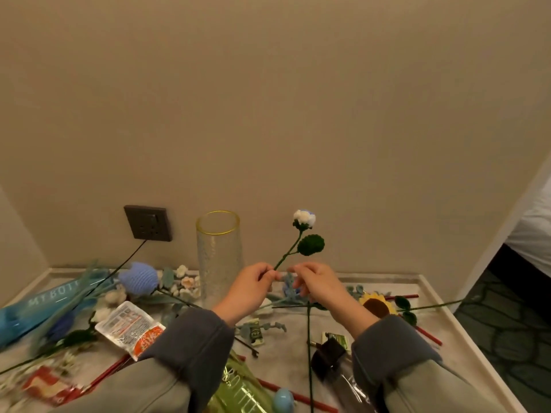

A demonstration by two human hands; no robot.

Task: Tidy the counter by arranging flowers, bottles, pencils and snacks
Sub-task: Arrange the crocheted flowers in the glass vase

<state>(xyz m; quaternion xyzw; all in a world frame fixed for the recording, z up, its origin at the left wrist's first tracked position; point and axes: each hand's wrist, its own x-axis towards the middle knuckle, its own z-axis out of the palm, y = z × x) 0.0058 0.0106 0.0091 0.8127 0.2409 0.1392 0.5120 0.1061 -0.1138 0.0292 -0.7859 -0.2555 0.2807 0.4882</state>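
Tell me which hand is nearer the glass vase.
Left. The left hand, holding the white flower, sits just right of the glass vase; the right hand is farther right, beyond the left.

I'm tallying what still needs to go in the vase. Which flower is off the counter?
The white flower with the round green leaf: the left hand pinches its stem and holds it aloft. The blue tulip and sunflower lie on the counter.

Textured clear glass vase [219, 257], crocheted yarn flower [304, 218], glossy plastic snack packet [131, 327].
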